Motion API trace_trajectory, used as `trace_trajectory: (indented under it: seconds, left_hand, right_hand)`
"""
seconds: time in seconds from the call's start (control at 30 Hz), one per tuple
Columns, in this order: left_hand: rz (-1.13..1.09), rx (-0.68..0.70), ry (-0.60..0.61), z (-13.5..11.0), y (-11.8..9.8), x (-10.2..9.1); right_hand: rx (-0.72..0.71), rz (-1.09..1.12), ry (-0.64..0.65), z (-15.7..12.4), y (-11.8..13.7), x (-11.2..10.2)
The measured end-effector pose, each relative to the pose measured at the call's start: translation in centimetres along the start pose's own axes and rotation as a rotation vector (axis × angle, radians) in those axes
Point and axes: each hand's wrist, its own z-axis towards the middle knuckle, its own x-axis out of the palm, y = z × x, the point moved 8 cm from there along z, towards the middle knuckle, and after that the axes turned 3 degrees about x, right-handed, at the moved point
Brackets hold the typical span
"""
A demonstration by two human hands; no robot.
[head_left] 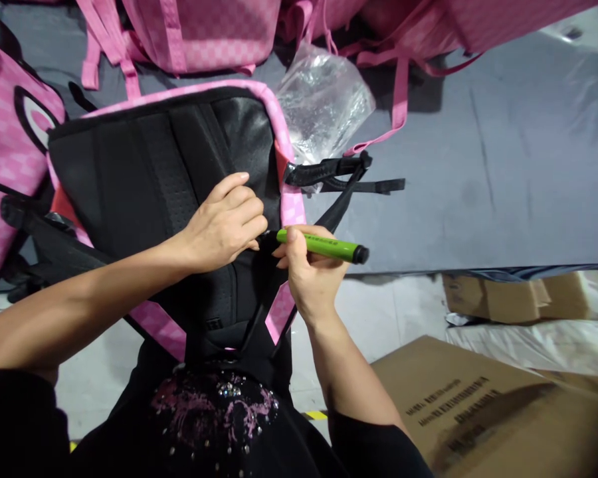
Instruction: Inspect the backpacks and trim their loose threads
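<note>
A pink checked backpack (pixel 127 186) lies with its black padded back panel upward, its lower end against my lap. My left hand (pixel 226 219) is on that panel, fingers curled and pressed against the black fabric near the right edge; what lies under the fingertips is hidden. In my right hand (pixel 313 272) is a green marker pen (pixel 323 245), gripped between thumb and fingers. The pen's dark tip points left, close beside my left fingertips, at the panel's edge. A black shoulder strap (pixel 323 171) sticks out from the bag's right side.
Other pink backpacks (pixel 209 33) line the far side of the grey-covered table (pixel 478 172), and another backpack (pixel 10 146) stands at left. A clear plastic bag (pixel 323 96) lies behind the work. Cardboard boxes (pixel 478 411) sit below at right.
</note>
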Motion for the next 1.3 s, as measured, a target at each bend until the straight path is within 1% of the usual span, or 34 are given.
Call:
trace_trajectory:
  seconds: [0.07,0.17,0.33,0.47,0.57,0.7,0.8,0.9,1.0,1.13,1.17,1.23,1.3]
  left_hand:
    - [-0.012,-0.003,-0.003,0.0,0.0,0.0]
    - [0.029,0.004,0.004,0.0,0.0,0.0]
    - [0.136,0.043,0.038,-0.2,-0.1,0.3]
    - [0.255,0.107,0.063,-0.4,0.0,0.6]
    - [0.378,0.159,0.076,-0.7,0.0,0.8]
    - [0.420,0.178,0.072,-0.9,0.1,0.8]
    - [0.374,0.178,0.049,-0.8,0.1,0.5]
    - [0.282,0.153,0.047,-0.4,0.1,0.3]
    - [0.160,0.080,0.044,0.0,0.5,0.0]
    - [0.000,-0.033,0.021,0.3,1.0,-0.4]
    - [-0.045,-0.064,0.001,0.4,1.1,-0.6]
    - [-0.155,-0.129,-0.081,0.3,1.6,-1.2]
    - [-0.223,-0.144,-0.149,0.3,1.9,-1.7]
  right_hand:
    - [0.011,0.008,0.030,0.0,0.0,0.2]
    - [0.028,0.003,0.033,0.0,0.1,0.2]
    - [-0.012,-0.024,-0.014,0.1,0.5,-0.3]
    - [0.005,-0.014,0.057,0.0,0.3,0.2]
    - [-0.024,-0.013,0.046,-0.2,0.3,0.0]
    - [0.002,-0.013,0.061,-0.4,0.0,0.0]
    - [0.028,0.023,0.015,-0.4,-0.1,-0.3]
    - [0.045,0.021,0.036,-0.4,0.0,0.0]
    - [0.051,0.020,0.029,-0.4,0.1,-0.1]
    - [0.027,0.017,0.084,-0.2,0.2,0.3]
    - [0.017,0.009,0.067,-0.1,0.2,0.2]
    - [0.007,-0.009,-0.004,0.0,0.2,-0.3]
    - [0.007,-0.030,-0.030,0.1,-0.1,-0.4]
